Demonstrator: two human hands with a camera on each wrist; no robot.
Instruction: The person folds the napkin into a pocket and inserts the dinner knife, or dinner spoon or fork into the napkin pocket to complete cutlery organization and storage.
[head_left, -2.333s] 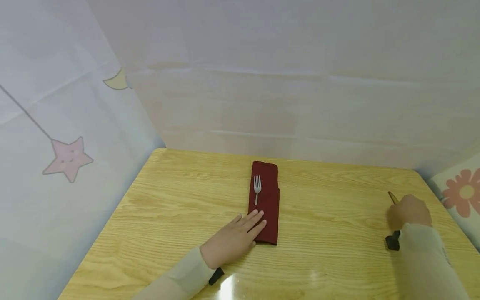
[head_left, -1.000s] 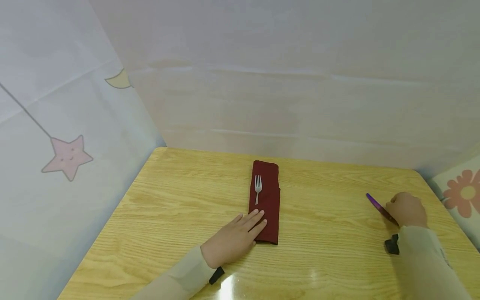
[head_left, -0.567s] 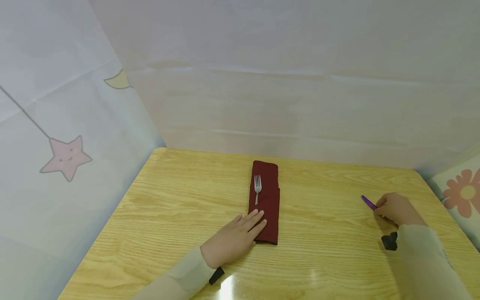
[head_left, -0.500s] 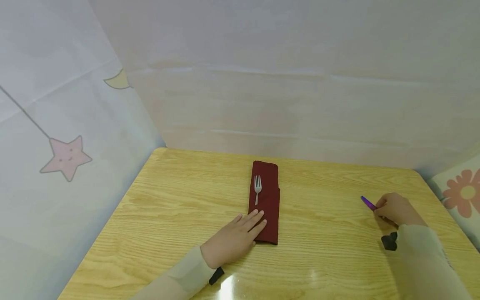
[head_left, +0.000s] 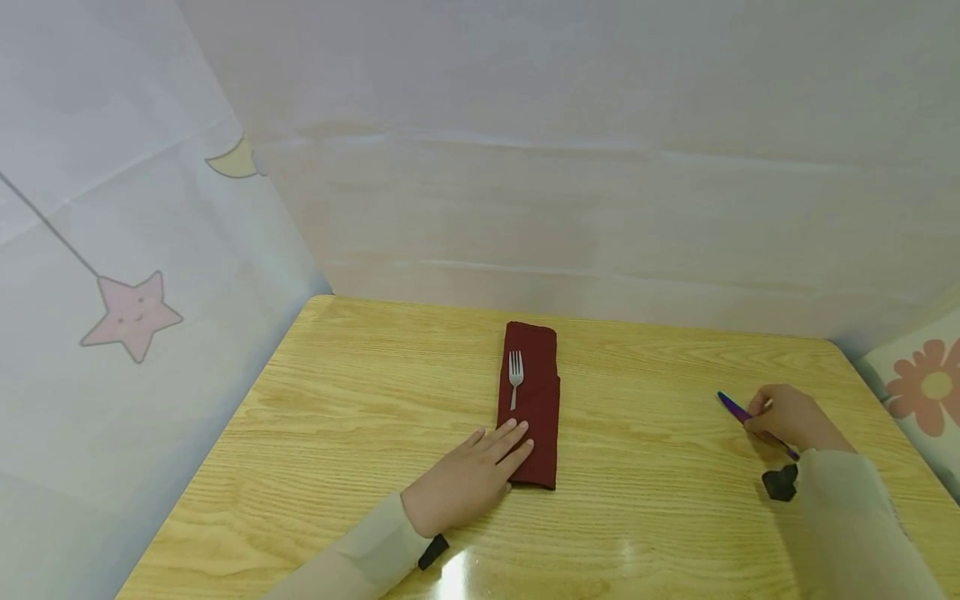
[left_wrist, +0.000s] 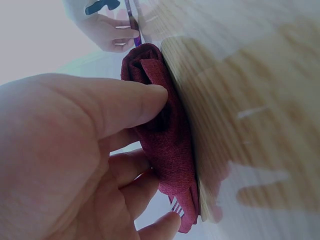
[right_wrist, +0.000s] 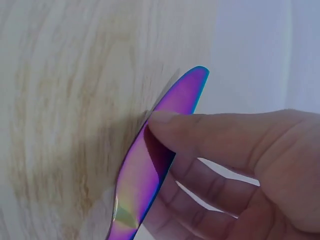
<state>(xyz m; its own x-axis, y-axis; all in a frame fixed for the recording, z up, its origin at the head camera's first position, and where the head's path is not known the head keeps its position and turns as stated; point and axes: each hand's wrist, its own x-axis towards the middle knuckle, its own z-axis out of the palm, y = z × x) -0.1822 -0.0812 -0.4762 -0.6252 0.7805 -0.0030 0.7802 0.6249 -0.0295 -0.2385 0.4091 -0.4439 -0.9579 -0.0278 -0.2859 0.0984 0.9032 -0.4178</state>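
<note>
I see the fork lying on the napkin mid-table; the knife sits far right.

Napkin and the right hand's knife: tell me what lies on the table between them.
Nothing: the head view shows only bare wooden table between the dark red napkin and the iridescent knife gripped by the right hand.

My left hand lies flat, palm down, with its fingers straight and close together, pointing up and to the right from where I watch. Its forearm comes in from the lower edge at a slant, in a pale sleeve. My right hand sits far off to the right, knuckles up, fingers curled in a pinch with the thumb underneath. Its sleeved forearm runs down to the lower right corner. The 2 hands are well apart.
</note>
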